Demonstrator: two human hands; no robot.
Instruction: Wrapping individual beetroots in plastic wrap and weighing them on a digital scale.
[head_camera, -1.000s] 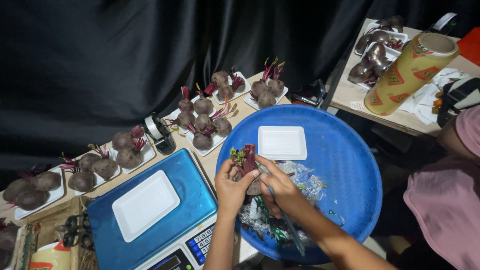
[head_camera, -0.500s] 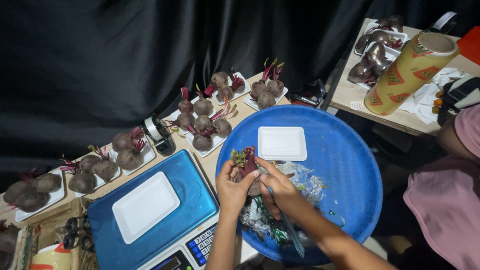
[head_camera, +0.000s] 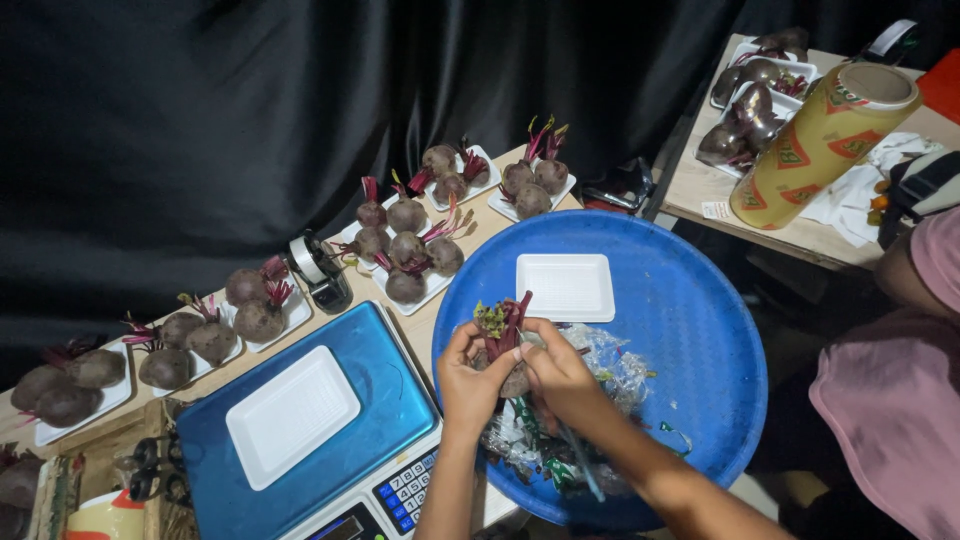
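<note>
A view from above of a wooden bench (head_camera: 330, 312) set against a black curtain (head_camera: 300, 100). Along its far edge runs a row of white trays of beets (head_camera: 215, 335), stems red, from the lower left up toward the centre. Just beside the row lies a tape dispenser (head_camera: 318, 268). Nearer the viewer sits a blue scale (head_camera: 390, 395) with an empty white tray (head_camera: 291, 415) on its platform and a keypad at the front.

Right of the scale is a large round blue tub (head_camera: 690, 350). An empty white tray (head_camera: 565, 287) lies inside it toward the far side, and crumpled clear plastic (head_camera: 610, 365) with green scraps lies near its middle.

Over the tub's left part, both hands meet around one beet (head_camera: 512, 372). The left hand (head_camera: 465, 385) is closed on the beet near its red and green stems, which point up and away. The right hand (head_camera: 560, 380) grips the beet from the other side and also holds a thin knife (head_camera: 578, 460), its blade slanting down toward the viewer.

At the far right a second bench (head_camera: 700, 185) carries wrapped beets (head_camera: 748, 110) and a yellow roll (head_camera: 825, 140). A person in pink (head_camera: 890, 400) sits at the right edge.
</note>
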